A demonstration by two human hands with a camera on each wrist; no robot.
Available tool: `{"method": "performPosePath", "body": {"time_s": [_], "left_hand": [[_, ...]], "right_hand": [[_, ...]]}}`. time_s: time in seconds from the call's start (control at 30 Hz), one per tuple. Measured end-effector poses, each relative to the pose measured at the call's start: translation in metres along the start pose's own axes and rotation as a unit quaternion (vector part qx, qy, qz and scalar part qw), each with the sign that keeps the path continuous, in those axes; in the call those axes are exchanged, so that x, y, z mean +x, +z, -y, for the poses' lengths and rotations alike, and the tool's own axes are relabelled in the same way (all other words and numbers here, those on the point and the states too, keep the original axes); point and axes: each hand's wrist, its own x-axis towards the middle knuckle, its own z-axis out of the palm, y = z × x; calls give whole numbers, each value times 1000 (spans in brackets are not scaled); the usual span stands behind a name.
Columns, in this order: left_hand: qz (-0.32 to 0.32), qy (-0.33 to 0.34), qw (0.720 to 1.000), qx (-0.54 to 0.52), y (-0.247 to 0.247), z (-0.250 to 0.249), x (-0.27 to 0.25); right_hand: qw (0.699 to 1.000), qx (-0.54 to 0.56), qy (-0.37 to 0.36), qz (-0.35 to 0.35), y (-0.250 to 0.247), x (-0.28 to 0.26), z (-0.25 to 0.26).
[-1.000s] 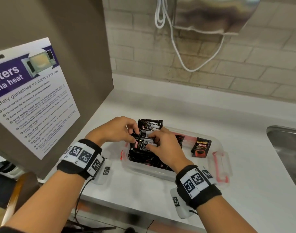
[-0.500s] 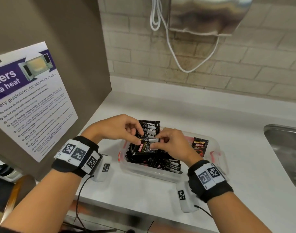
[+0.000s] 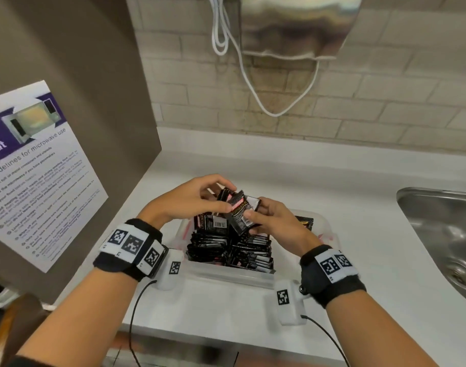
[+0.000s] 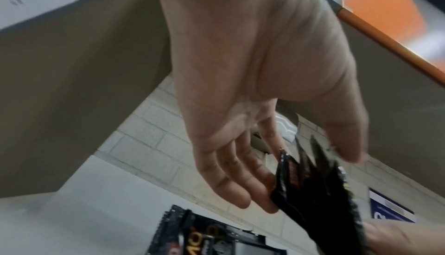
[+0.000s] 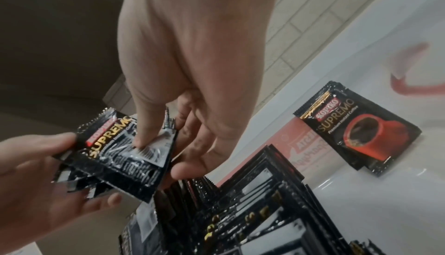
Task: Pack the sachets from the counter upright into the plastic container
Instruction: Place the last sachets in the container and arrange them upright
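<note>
On the counter (image 3: pixel 226 308) the container (image 3: pixel 226 272) sits in front of me, its near half packed with upright black sachets (image 3: pixel 242 250), and a loose pair (image 5: pixel 356 129) lies flat at its 2 o'clock end. Above it my left hand (image 3: pixel 189 200) at 10 o'clock and right hand (image 3: pixel 274 223) at 3 o'clock both pinch a small bundle (image 3: pixel 240 210).

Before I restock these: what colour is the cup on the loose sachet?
Red, on the black loose sachet; clearest in the right wrist view.
</note>
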Motion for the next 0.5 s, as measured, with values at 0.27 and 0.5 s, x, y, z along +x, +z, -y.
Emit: {"method": "performPosePath", "body": {"time_s": [0.27, 0.5], "left_hand": [[-6, -2, 1000, -9, 39, -16, 39], [30, 5, 999, 27, 71, -43, 69]], "right_hand": [[993, 87, 2, -75, -9, -13, 3], [981, -117, -45, -146, -30, -32, -3]]}}
